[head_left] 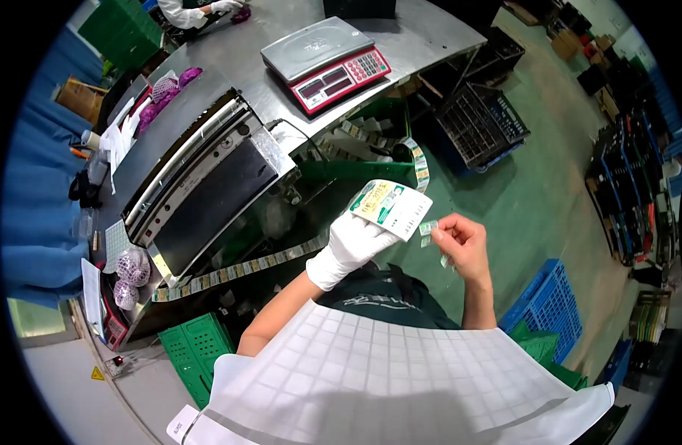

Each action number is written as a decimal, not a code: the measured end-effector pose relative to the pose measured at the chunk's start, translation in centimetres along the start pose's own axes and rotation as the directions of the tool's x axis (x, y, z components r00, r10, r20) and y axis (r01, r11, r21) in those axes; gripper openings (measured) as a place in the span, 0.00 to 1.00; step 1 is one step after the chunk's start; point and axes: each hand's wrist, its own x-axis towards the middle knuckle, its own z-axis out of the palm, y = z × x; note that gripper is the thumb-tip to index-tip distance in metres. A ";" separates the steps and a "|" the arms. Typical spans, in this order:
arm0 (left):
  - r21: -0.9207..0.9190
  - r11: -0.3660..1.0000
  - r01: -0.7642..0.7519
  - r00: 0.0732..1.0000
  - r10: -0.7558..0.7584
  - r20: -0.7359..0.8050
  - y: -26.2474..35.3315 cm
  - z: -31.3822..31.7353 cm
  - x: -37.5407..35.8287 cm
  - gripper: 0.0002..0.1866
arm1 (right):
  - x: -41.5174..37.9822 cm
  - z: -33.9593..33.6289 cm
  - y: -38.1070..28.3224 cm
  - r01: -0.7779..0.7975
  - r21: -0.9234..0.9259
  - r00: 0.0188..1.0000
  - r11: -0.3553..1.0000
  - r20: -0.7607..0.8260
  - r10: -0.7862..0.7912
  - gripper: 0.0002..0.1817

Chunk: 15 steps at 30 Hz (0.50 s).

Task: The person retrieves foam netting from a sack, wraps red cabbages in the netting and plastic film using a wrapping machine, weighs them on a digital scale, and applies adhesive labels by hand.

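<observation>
My left hand [353, 241], in a white glove, grips a printed card [397, 204] with green and yellow print on a white ground. The card is tilted, its printed face toward me. To the right of it, my bare right hand [463, 245] pinches a small strip of green-and-white stickers [428, 228] between thumb and fingers, close to the card's lower right edge. Part of the strip dangles below the fingers. Both hands are in front of my body, over a white checked sheet [385, 356] at my front.
A sealing machine [215, 170] stands left, with a long label strip [244, 271] curving beneath it. Behind lies a red weighing scale [333, 78] on a metal table [422, 37]. Crates [480, 122] stand on the floor. Another person's gloved hand [226, 6] shows at the top.
</observation>
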 end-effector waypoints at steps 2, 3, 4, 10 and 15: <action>0.016 1.000 -0.009 1.000 0.009 -0.028 -0.4 0.2 -0.1 0.16 | 0.3 -0.3 1.0 0.029 -0.001 1.000 1.000 0.005 -0.029 0.06; 0.012 1.000 0.016 0.998 -0.015 -0.066 -0.6 0.5 0.0 0.16 | 0.5 -0.4 1.2 0.036 0.014 0.999 0.999 0.002 -0.036 0.06; -0.034 0.996 0.079 0.992 -0.082 -0.098 -0.6 0.7 0.1 0.18 | 0.5 -0.3 1.0 0.037 0.017 0.999 0.999 0.000 -0.037 0.06; -0.859 -0.190 0.476 0.515 -0.731 0.447 0.8 0.2 1.5 0.28 | 1.5 0.5 -1.0 -0.001 0.018 1.000 1.000 0.030 0.000 0.05; -0.810 -0.369 0.456 0.457 -0.684 0.569 0.9 -1.4 2.4 0.27 | 2.1 1.5 -1.9 0.041 -0.013 0.999 0.999 0.028 -0.041 0.05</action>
